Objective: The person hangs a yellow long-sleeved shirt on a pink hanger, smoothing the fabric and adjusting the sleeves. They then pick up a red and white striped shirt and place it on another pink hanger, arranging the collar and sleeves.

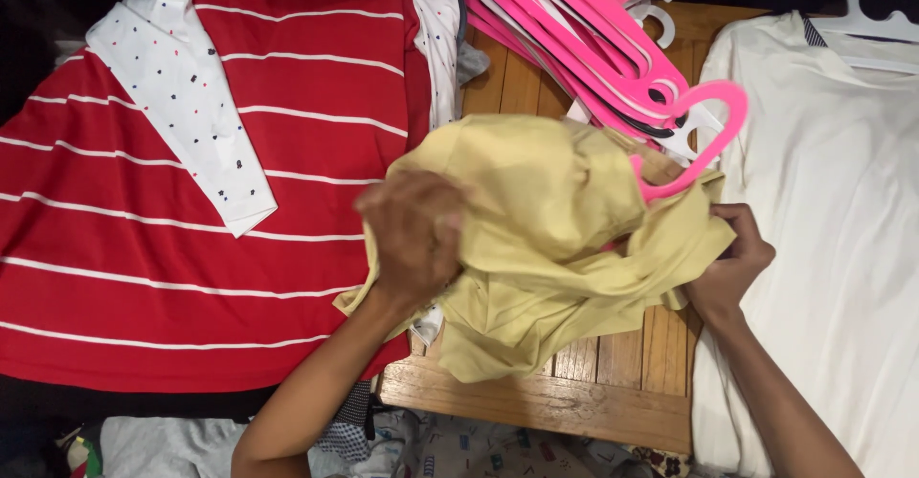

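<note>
A crumpled pale yellow garment point(546, 239) lies bunched over a wooden slatted table point(574, 401). My left hand point(412, 234) is closed on its left side, gripping the fabric. Gripping the garment's right edge is my right hand point(732, 263). A pink plastic hanger point(704, 143) is partly inside the yellow garment, its hook sticking out at the upper right. Which hand steadies the hanger is hidden by the cloth.
A red shirt with white stripes point(191, 210) and a white dotted shirt point(182, 95) cover the left. A stack of pink hangers point(574, 28) lies at the top centre. A white garment point(833, 210) with a white hanger point(876, 19) fills the right. More clothes point(459, 449) lie below the table's front edge.
</note>
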